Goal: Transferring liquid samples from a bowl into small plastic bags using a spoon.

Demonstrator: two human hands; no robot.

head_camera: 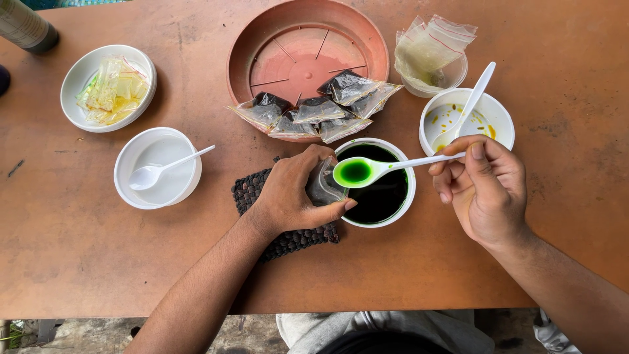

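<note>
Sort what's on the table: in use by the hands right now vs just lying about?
In use:
- left hand holding a small clear bag
- right hand holding a white spoon of green liquid
- bowl of dark green liquid
- woven mat

Lying about:
- filled dark bags on the brown tray
- bowl of yellow bags
- empty bowl with spoon
- yellow-stained bowl
- cup of empty bags

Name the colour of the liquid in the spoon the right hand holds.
Bright green liquid, seen in the head view.
</note>
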